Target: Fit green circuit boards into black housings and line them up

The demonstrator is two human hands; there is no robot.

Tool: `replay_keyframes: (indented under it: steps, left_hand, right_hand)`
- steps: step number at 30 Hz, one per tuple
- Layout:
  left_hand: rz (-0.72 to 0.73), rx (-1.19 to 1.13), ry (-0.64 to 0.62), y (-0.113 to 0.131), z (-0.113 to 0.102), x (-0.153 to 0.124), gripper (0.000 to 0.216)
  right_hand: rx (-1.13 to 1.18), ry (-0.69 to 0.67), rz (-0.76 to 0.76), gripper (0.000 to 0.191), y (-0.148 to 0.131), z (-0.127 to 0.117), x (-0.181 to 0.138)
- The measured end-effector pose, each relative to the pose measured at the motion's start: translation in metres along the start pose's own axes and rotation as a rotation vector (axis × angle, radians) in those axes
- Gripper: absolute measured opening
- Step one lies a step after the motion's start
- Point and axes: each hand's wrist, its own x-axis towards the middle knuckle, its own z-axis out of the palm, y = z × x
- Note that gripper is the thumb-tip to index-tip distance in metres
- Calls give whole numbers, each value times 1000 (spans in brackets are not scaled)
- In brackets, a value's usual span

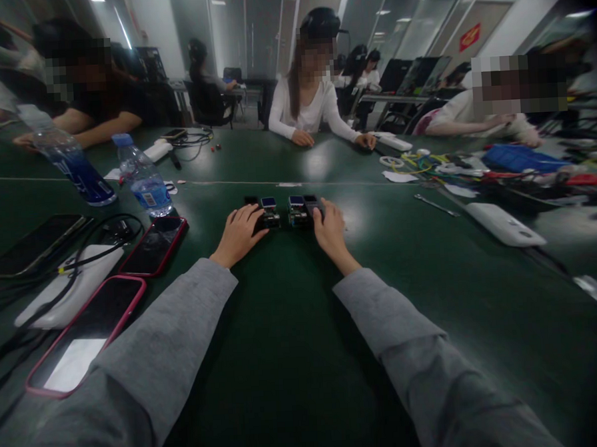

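On the table [295, 357], the left hand [241, 233] is toward eleven o'clock, the right hand [331, 227] toward one o'clock. Their fingers grasp the left device [271, 217] and the right device [296, 213], both near twelve o'clock. The devices already stand side by side, slightly apart; neither is yet released.

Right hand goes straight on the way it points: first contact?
Likely the small dark-grey device with a screen right at the right hand; they may already touch, depth is unclear.
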Motion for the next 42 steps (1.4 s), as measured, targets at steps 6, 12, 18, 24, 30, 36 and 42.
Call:
replay_keyframes:
  steps: [6, 12, 18, 24, 30, 36, 42]
  left_hand:
    - [-16, 5, 38, 1, -4, 0, 49]
    - [46, 50, 26, 2, -3, 0, 47]
    - [64, 85, 33, 2, -3, 1, 44]
    - [68, 89, 17, 4, -4, 2, 40]
    - [71, 74, -15, 5, -5, 1, 40]
    - [23, 34, 58, 5, -6, 3, 41]
    - [-295, 36, 252, -15, -10, 3, 42]
  right_hand:
    - [59, -70, -29, 54, 0, 3, 0]
    - [-160, -133, -377, 45, -23, -8, -12]
    - [-215, -155, -468, 34, -25, -7, -15]
    - [-192, -183, -523, 31, -24, -8, -14]
    - [-121, -210, -551, 35, -31, -10, -15]
    - [-4, 36, -264, 40, -22, -11, -8]
    - [174, 81, 21, 49, 7, 1, 3]
